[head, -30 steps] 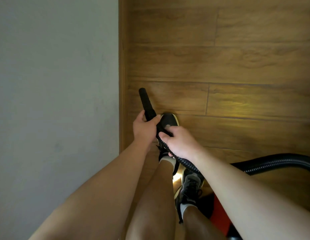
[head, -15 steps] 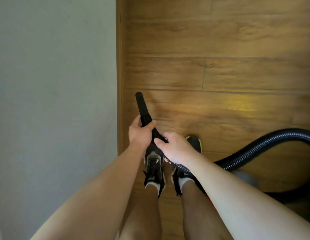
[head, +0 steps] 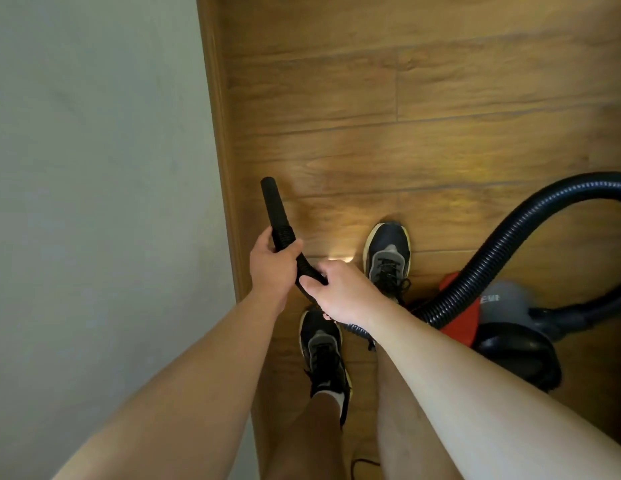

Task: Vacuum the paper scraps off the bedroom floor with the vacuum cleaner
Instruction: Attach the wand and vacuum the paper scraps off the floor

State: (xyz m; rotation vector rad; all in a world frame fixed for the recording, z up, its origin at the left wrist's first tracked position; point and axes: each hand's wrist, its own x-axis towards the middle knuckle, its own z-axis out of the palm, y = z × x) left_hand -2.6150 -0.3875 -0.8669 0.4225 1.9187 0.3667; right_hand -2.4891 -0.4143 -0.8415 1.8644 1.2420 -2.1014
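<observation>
Head view: the left hand (head: 272, 268) has its fingers and thumb wrapped round the black nozzle (head: 271, 202) at the joint where the smooth tube meets the ribbed hose (head: 503, 237). The nozzle tip points toward 11 o'clock over the wooden floor (head: 406, 133), near the skirting board (head: 219, 133) and the pale wall (head: 94, 168); whether the tip touches the floor cannot be told. The right hand (head: 340, 292), just at 4 o'clock of the left, curls its fingers round the hose. The hose passes under the right forearm, arcs toward 2 o'clock and leaves at the right edge. The red and grey vacuum cleaner body (head: 510, 303) stands on the floor at 4 o'clock of the hands. The right shoe (head: 387, 251) is forward, beside the body; the left shoe (head: 321, 348) sits back at 6 o'clock of the hands
</observation>
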